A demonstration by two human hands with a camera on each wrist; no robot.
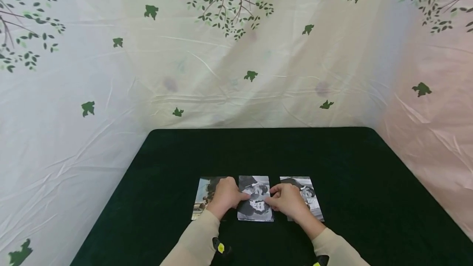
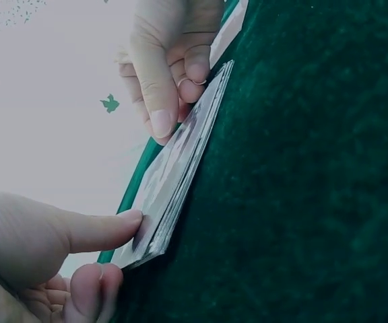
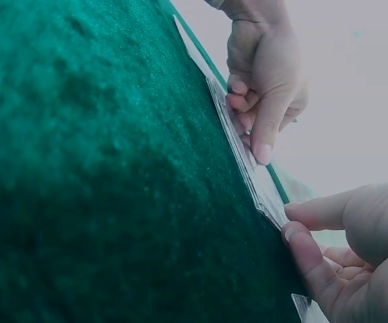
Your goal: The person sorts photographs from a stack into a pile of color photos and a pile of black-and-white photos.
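Two hands meet at one stack of photos in the middle of a dark green table. The left hand point(image 1: 225, 197) is at the left edge of the middle stack point(image 1: 256, 210). In the left wrist view its thumb point(image 2: 106, 229) lies on top of the stack and a finger curls at the edge below, so it pinches the stack. The right hand point(image 1: 288, 201) is at the right edge of the same stack. In the right wrist view its thumb point(image 3: 322, 212) sits on top and a finger point(image 3: 308, 259) hooks the edge from the side, so it pinches the stack too. Both wrist views show that the middle stack is a thin pile of several photos, one on top of another. The top photo is black and white.

The middle stack lies flat on the table point(image 1: 351, 167), near the front edge. Just to its left lies another photo point(image 1: 201, 200), partly under the left hand. Just to its right lies a third photo point(image 1: 312, 200), partly under the right hand. The three make a row with small gaps between them.

Both arms wear pale beige sleeves point(image 1: 196, 241). Behind the table hangs a light cloth point(image 1: 236, 60) with green leaves and thin branches printed on it.
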